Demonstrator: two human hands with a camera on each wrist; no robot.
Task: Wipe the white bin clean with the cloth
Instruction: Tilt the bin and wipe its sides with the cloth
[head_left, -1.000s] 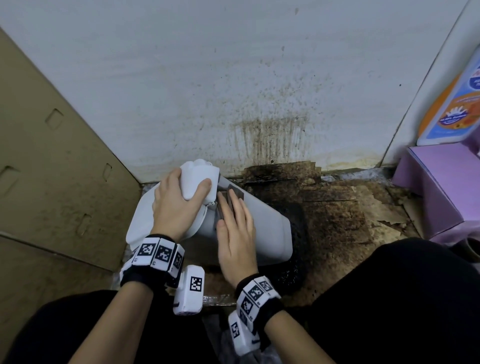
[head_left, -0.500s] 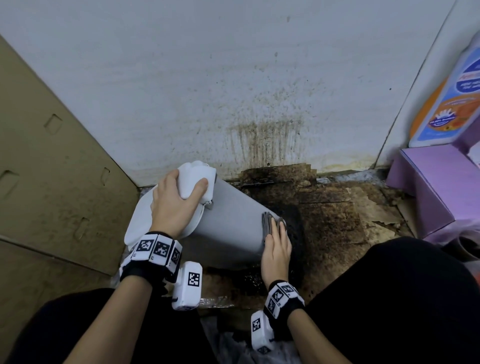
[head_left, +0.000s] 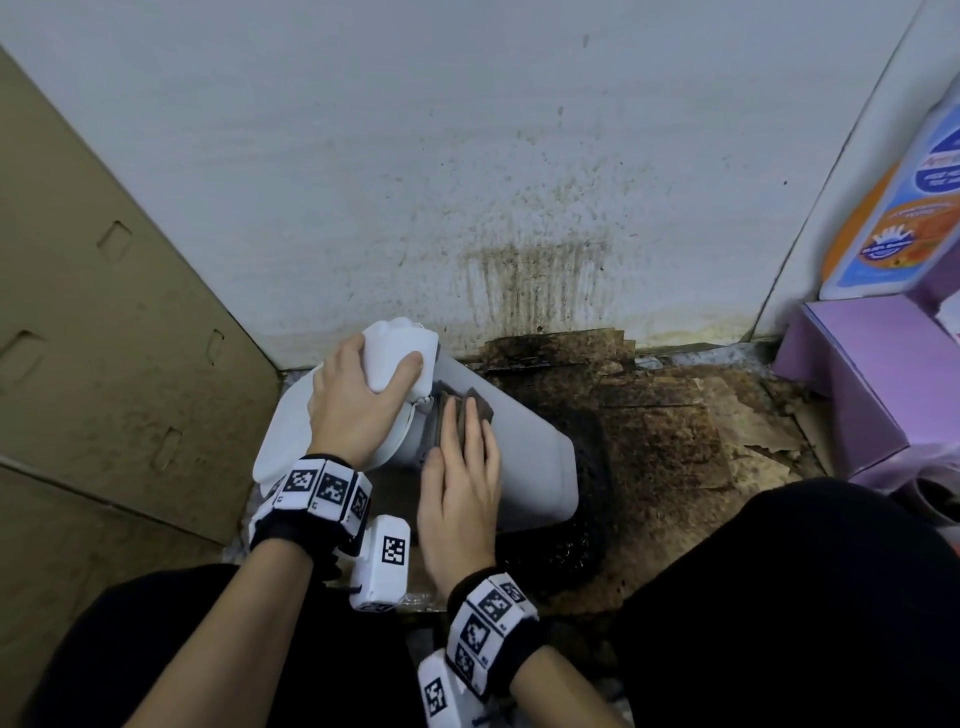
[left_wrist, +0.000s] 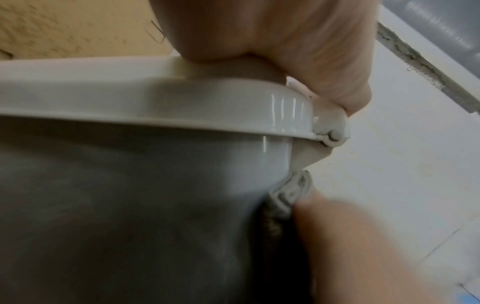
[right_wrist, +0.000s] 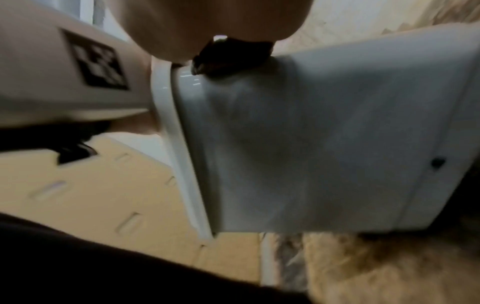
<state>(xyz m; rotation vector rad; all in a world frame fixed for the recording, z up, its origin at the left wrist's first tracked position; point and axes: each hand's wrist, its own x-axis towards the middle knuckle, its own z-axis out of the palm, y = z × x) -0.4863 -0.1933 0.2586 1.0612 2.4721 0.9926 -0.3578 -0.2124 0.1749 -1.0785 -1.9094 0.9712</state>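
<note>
1. Because the white bin (head_left: 524, 467) is lying on its side on the stained floor (head_left: 675, 441), its flank is facing up, with its lidded top pointing toward nine o'clock and its base toward three o'clock.
2. The left hand (head_left: 358, 405) is curling round the white hinge housing (head_left: 400, 348) at the lid end, probably to keep the round body from rolling.
3. The right hand (head_left: 460, 499) is lying flat with straight fingers, pressing the dark cloth (head_left: 462, 410) onto the flank just beside the lid (head_left: 283, 447).
4. The open palm is likely spreading pressure across the cloth.
5. A stained wall (head_left: 519, 208) is standing at twelve o'clock.
</note>
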